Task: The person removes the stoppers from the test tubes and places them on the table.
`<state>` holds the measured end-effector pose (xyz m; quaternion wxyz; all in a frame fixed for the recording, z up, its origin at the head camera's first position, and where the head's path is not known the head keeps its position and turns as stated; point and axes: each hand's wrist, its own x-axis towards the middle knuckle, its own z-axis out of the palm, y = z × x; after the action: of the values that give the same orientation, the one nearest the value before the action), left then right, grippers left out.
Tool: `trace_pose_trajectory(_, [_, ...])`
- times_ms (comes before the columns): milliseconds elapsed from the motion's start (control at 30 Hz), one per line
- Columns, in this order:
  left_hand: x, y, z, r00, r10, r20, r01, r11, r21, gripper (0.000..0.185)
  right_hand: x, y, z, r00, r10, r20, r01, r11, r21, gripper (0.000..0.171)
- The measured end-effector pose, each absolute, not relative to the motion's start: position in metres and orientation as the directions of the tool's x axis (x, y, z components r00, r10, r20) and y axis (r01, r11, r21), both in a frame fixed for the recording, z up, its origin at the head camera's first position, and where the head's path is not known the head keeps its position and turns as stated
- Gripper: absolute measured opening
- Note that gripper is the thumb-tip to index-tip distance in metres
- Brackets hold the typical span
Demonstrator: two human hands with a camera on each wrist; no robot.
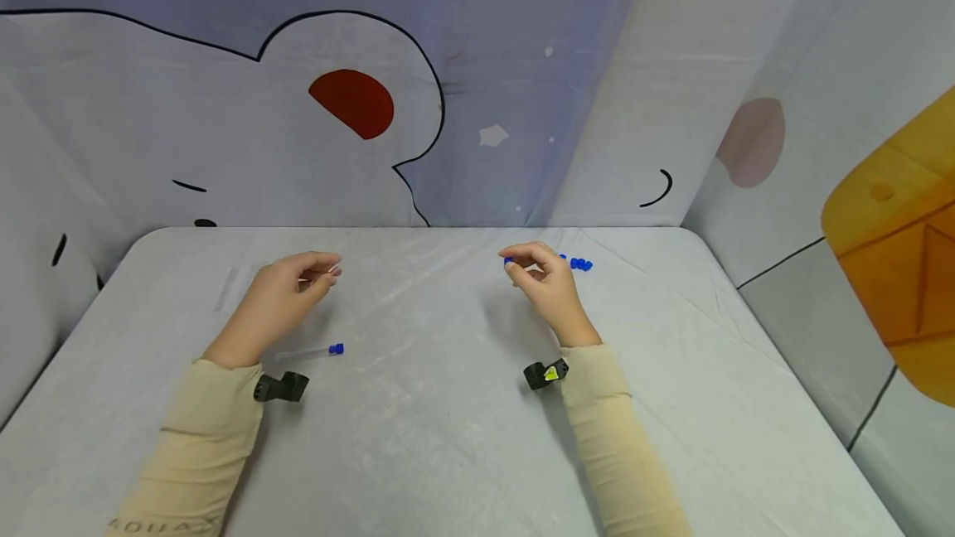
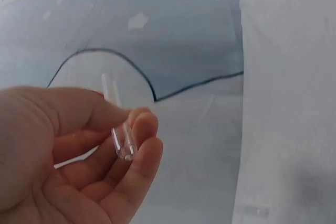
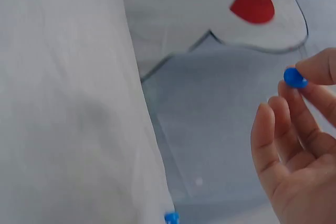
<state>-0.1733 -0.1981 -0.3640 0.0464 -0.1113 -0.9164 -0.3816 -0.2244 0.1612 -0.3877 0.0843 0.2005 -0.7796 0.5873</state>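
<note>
My left hand pinches a clear test tube between thumb and fingers, its rounded end pointing down in the left wrist view. Off to the right, my right hand holds a small blue cap between thumb and forefinger, while the other fingers are loosely bent. Both hands are raised over the white table, well apart. Beneath the left wrist lies a capped test tube with a blue cap. Several loose blue caps lie just beyond the right hand, partly hidden by it.
More clear tubes, hard to make out, lie on the table left of the left hand. The white-covered table ends at a printed cloth backdrop. Another cloth wall stands along the right side.
</note>
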Motion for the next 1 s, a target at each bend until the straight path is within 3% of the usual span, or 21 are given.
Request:
trace_pose_trajectory(167, [-0.177,-0.215,-0.367,-0.979,0.072,0.189,0.185,0.697,0.693,0.039,-0.223,0.176,-0.375,-0.940,-0.049,0.337,-0.337,0.276,-0.900,0.021])
trace_pose_trajectory(400, [-0.181,-0.240,-0.375,-0.971,-0.039,0.235,0.134,0.725,0.676,0.039,-0.251,0.219,-0.410,-0.938,0.171,0.301,-0.231,0.336,-0.913,0.025])
trace_pose_trajectory(633, [-0.182,-0.262,-0.381,-0.967,-0.121,0.225,0.065,0.734,0.676,0.041,-0.257,0.247,-0.422,-0.918,0.302,0.255,-0.138,0.359,-0.923,0.028])
trace_pose_trajectory(1000, [-0.182,-0.285,-0.393,-0.947,-0.251,0.203,-0.052,0.739,0.672,0.041,-0.261,0.266,-0.437,-0.869,0.490,0.071,0.068,0.260,-0.963,0.023])
